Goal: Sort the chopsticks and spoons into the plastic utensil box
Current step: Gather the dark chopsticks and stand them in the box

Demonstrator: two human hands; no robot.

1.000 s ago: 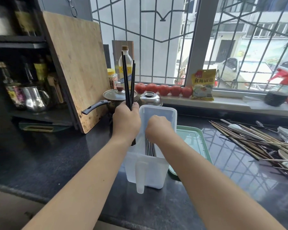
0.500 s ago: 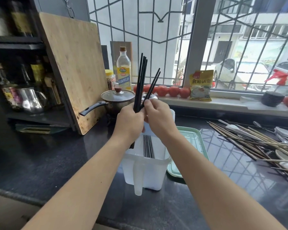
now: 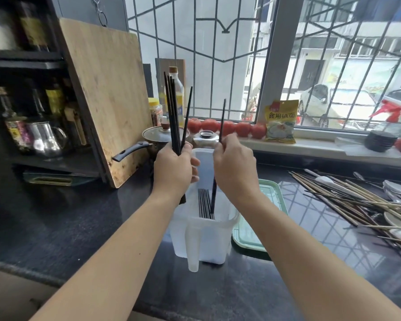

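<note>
From the head camera we see the box [image 3: 206,237] standing on the counter [image 3: 79,223], black chopsticks [image 3: 205,203] already upright inside it. Above the box's left rim, the left hand [image 3: 173,169] grips a bundle [image 3: 173,112] of black chopsticks. Over the box's opening, the right hand [image 3: 235,166] pinches one chopstick [image 3: 221,122], its lower end inside. Right of the box lies a pile [image 3: 357,200] of chopsticks and spoons.

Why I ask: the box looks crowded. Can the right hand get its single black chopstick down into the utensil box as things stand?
Probably yes. The right hand holds the chopstick above the utensil box, whose top is open, its tip beside the black chopsticks already inside.
</note>
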